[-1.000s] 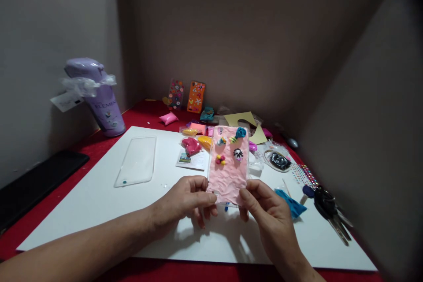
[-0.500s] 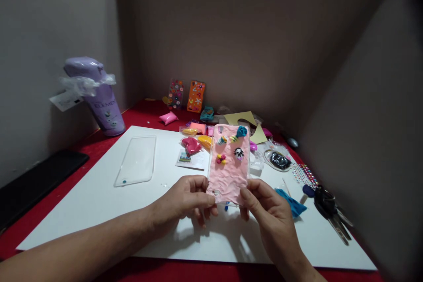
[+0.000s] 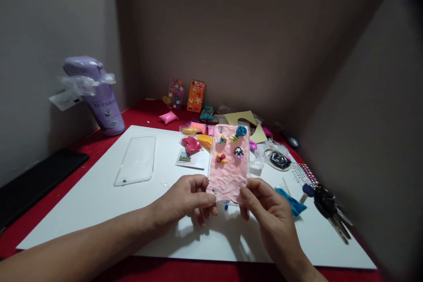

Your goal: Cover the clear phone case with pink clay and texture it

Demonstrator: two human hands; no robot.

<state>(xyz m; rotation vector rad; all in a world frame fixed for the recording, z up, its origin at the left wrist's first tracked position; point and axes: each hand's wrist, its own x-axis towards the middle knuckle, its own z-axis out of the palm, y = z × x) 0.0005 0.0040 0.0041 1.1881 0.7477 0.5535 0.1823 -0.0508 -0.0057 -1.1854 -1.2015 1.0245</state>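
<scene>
Between my two hands a phone case point(image 3: 228, 178) is held up, tilted, above the white board point(image 3: 99, 211). Its back is covered in rippled pink clay, with a blue rose, a black-and-white figure, a red-and-yellow flower and small striped pieces near the top. My left hand point(image 3: 190, 198) pinches the lower left corner between thumb and fingers. At the lower right corner, my right hand point(image 3: 266, 207) grips with its thumb on the front. Part of a blue item point(image 3: 226, 205) shows below the case. A clear phone case point(image 3: 137, 160) lies flat on the board at left.
Clay packets point(image 3: 191, 145), a printed card point(image 3: 191, 159), yellow paper point(image 3: 240, 117), a blue packet point(image 3: 292, 202), gem stickers point(image 3: 304, 174) and keys point(image 3: 332, 213) surround the case. Behind stand an orange decorated case point(image 3: 196, 96) and a purple bottle point(image 3: 104, 101). A black object point(image 3: 39, 180) lies left.
Almost nothing differs. Both hands keep the same grip on the pink phone case, which stays in place.
</scene>
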